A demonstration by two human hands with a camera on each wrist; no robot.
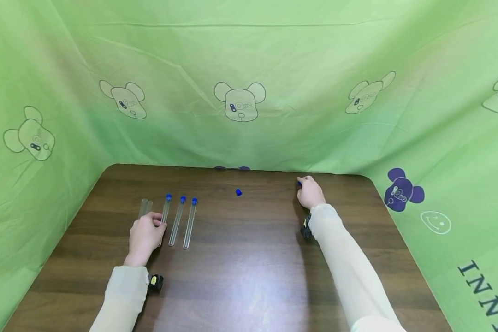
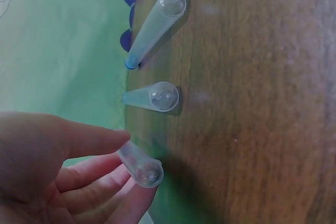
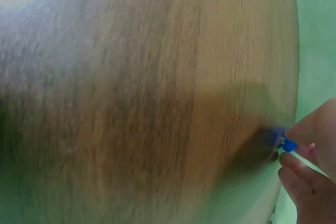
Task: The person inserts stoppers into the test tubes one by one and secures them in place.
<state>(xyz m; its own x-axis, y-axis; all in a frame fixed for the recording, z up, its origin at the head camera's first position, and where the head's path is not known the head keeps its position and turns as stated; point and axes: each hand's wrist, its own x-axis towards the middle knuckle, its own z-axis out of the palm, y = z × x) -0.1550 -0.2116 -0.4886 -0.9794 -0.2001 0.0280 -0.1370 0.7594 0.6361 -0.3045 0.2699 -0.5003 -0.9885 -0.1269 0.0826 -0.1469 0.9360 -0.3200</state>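
Note:
In the head view, my left hand (image 1: 144, 234) is at the left of the table, its thumb and fingers pinching a blue-capped test tube (image 1: 166, 206). The left wrist view shows the rounded end of this clear tube (image 2: 148, 172) between the fingers. Two more capped test tubes, a nearer one (image 1: 177, 224) and an outer one (image 1: 189, 227), lie just to its right. On the other side, uncapped tubes (image 1: 143, 208) lie partly hidden behind the hand. Far off at the back right, my right hand (image 1: 310, 192) pinches a small blue cap (image 3: 289, 145) close to the tabletop.
A loose blue cap (image 1: 238, 192) lies near the back middle of the brown wooden table (image 1: 240, 258). A green printed cloth (image 1: 240, 55) hangs behind the table and along both sides.

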